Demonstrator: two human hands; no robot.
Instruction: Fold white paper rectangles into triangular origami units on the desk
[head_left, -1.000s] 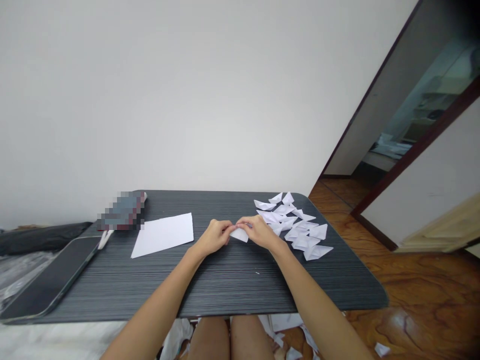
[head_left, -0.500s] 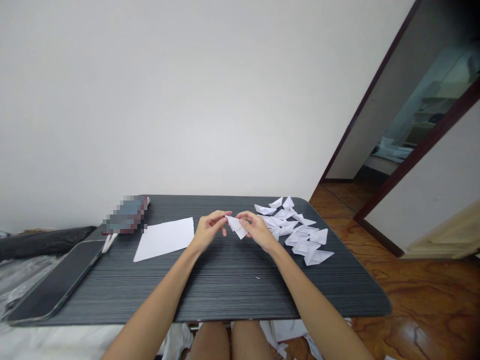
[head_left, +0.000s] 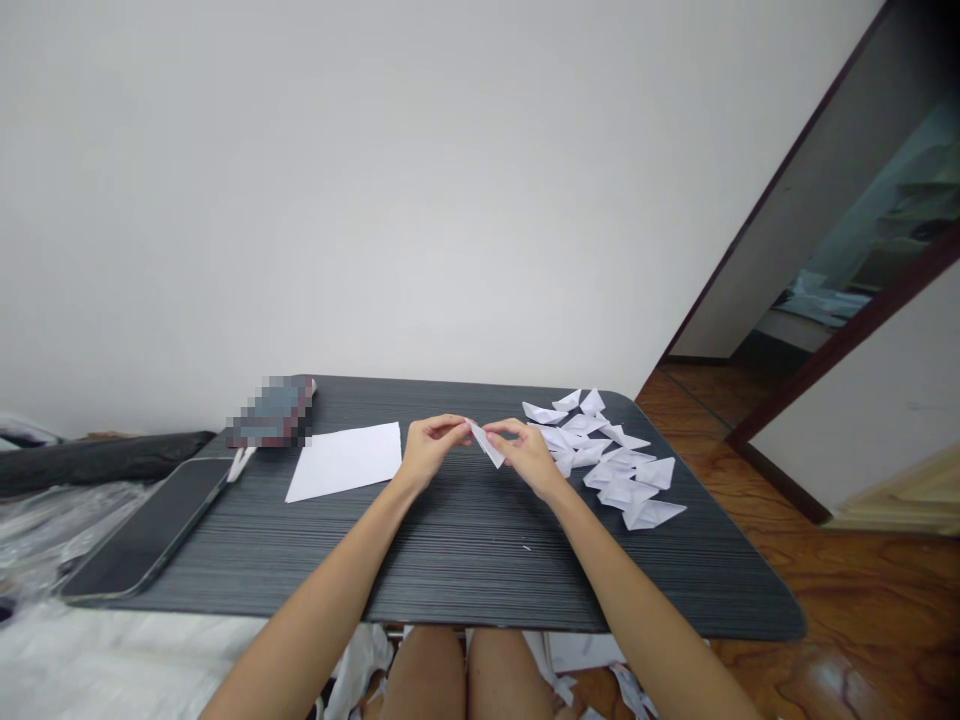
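Note:
Between my two hands, a small piece of folded white paper (head_left: 487,446) is held above the dark table (head_left: 450,560). My left hand (head_left: 433,446) pinches its upper left corner between thumb and fingers. On the other side, my right hand (head_left: 525,452) grips the paper's right edge with thumb and fingertips. The paper is seen nearly edge-on, as a narrow tilted shape. Just right of my right hand lie several folded paper boats (head_left: 621,466) in a loose cluster. Left of my left hand rests a stack of plain white paper (head_left: 349,462).
A dark phone (head_left: 150,530) lies at the table's left edge, with a blurred-out object (head_left: 274,412) and a white cable (head_left: 238,464) beyond it. A tiny paper scrap (head_left: 526,547) sits in front. The wall (head_left: 450,200) borders the table's back. Paper scraps (head_left: 577,652) lie below.
The folded paper has turned from showing a broad triangular face to a narrow, nearly edge-on one. Both hands still hold it. The whole view has shifted slightly.

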